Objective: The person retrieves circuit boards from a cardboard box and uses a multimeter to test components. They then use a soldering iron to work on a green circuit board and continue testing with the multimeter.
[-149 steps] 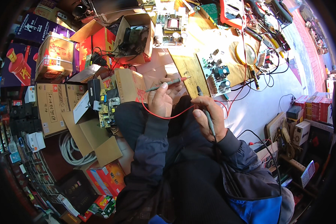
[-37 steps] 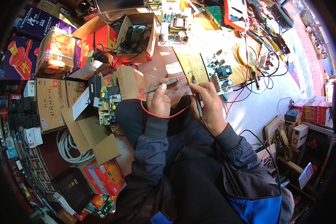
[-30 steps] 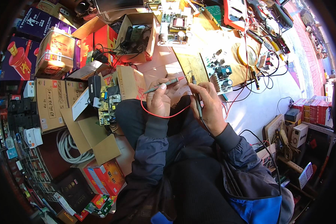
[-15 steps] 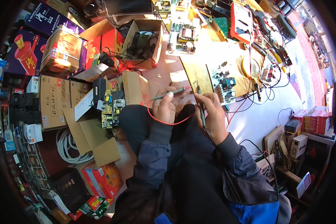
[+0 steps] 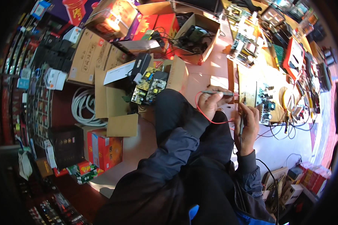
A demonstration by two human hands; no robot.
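My left hand [image 5: 210, 104] is closed around a slim grey-green test probe [image 5: 218, 92], whose red lead [image 5: 199, 107] loops below it. The probe lies nearly level and points right. In my right hand [image 5: 249, 122] is a second, dark test probe [image 5: 241, 123], gripped like a pen with its tip pointing up. The two tips are close together at the edge of a wooden board [image 5: 248, 80]; a small dark part seems to sit there, but whether the tips touch it I cannot tell. Just right stands a circuit board [image 5: 266, 106] with black heatsinks and capacitors.
A red-cased device [image 5: 293, 59] lies at the upper right among tangled leads. Another circuit board [image 5: 248, 47] stands farther back. On my left, an open carton [image 5: 120, 125] sits below yellow circuit boards [image 5: 148, 86]. A box of black cables [image 5: 202, 39] and coiled white cable [image 5: 82, 108] are nearby.
The whole view has turned and shifted, so the scene sits differently in it. Both hands still hold the probes, with the tips still close together.
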